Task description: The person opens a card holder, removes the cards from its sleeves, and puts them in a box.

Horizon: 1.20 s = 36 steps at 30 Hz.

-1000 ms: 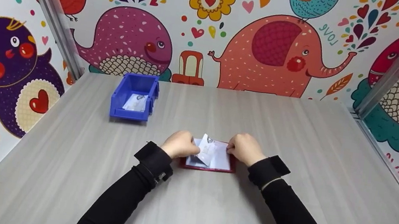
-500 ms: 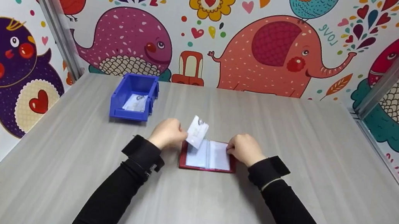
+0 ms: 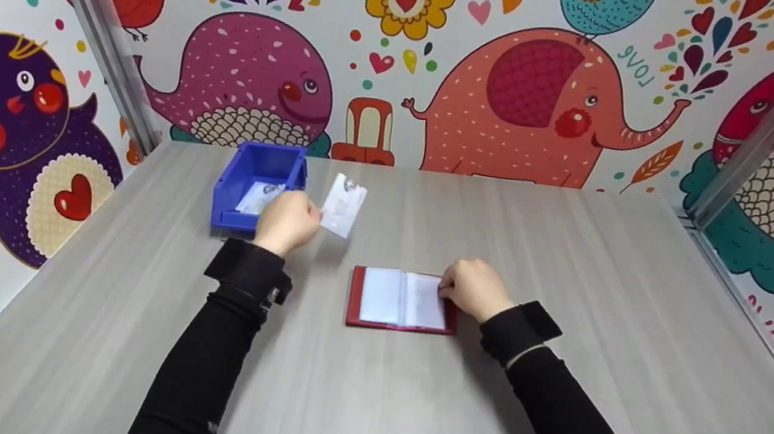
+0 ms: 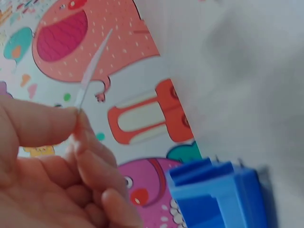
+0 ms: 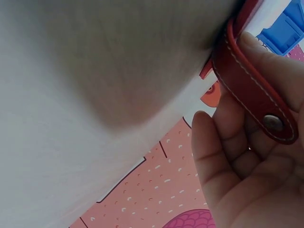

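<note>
My left hand [image 3: 289, 222] pinches a white printed card [image 3: 343, 205] between thumb and fingers, up beside the blue bin. Seen edge-on in the left wrist view, the card [image 4: 92, 69] is a thin white sliver above the fingertips. A red card holder [image 3: 355, 299] lies spread on the table with pale clear sleeves showing on both sides. At its right edge my right hand [image 3: 477, 289] grips the cover. In the right wrist view, its red stitched strap [image 5: 249, 92] with a metal snap runs across the curled fingers.
The blue bin [image 3: 220, 205] stands at the back left of the table [image 3: 565, 242], with several white cards [image 3: 257, 197] inside, partly hidden by my left hand. Walls with printed cartoon animals close off the back and sides.
The left hand has lifted the card off the holder's left sleeve and carried it left and back toward the blue bin. My right hand has stayed at the holder's edge.
</note>
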Each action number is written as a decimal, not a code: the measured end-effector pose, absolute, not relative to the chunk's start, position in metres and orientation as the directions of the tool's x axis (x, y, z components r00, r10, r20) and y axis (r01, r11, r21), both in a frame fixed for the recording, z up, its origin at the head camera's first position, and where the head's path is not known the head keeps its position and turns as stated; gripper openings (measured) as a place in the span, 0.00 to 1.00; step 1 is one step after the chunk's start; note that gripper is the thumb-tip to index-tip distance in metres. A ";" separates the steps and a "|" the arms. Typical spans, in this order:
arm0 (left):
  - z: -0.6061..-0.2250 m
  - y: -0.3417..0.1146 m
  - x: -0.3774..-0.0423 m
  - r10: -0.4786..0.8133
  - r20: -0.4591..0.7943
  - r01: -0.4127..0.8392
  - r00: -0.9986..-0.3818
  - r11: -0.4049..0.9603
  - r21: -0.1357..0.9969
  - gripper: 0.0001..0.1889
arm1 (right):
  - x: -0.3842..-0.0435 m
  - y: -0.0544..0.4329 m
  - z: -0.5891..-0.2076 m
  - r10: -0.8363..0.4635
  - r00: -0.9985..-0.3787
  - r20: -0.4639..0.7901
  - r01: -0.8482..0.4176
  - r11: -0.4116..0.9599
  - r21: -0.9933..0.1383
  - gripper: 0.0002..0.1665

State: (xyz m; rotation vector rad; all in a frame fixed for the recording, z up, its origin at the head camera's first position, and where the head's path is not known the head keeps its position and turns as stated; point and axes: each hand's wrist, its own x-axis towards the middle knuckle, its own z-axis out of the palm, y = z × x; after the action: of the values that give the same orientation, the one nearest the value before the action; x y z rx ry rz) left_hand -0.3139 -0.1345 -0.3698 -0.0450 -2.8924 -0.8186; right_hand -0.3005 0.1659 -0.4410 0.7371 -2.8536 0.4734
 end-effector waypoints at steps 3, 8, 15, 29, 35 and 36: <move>-0.368 -0.143 -0.319 -0.056 0.143 0.027 -0.988 0.854 0.520 0.19 | -0.301 0.167 -0.441 -0.447 -0.862 0.239 -0.499 0.830 -0.248 0.03; -0.365 -0.155 -0.326 -0.147 0.156 -0.047 -0.977 0.858 0.512 0.15 | -0.302 0.168 -0.441 -0.453 -0.856 0.248 -0.507 0.828 -0.240 0.03; -0.361 -0.171 -0.330 -0.219 0.144 -0.118 -0.965 0.855 0.505 0.15 | -0.301 0.168 -0.441 -0.445 -0.864 0.236 -0.498 0.829 -0.257 0.03; -0.358 -0.191 -0.335 -0.338 0.143 -0.224 -0.930 0.831 0.510 0.17 | -0.301 0.167 -0.440 -0.447 -0.864 0.231 -0.497 0.828 -0.259 0.03; -0.360 -0.199 -0.336 -0.381 0.137 -0.269 -0.914 0.824 0.499 0.18 | -0.299 0.167 -0.440 -0.451 -0.859 0.241 -0.505 0.824 -0.258 0.03; -0.361 -0.200 -0.336 -0.389 0.137 -0.276 -0.911 0.822 0.498 0.18 | -0.299 0.167 -0.440 -0.452 -0.859 0.243 -0.506 0.824 -0.257 0.03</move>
State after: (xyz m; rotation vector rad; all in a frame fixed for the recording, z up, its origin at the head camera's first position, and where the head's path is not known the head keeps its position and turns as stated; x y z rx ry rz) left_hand -0.3361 -0.2001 -0.3605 0.5143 -2.7724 -0.7052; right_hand -0.2991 0.1670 -0.4404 0.7501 -2.8345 0.4702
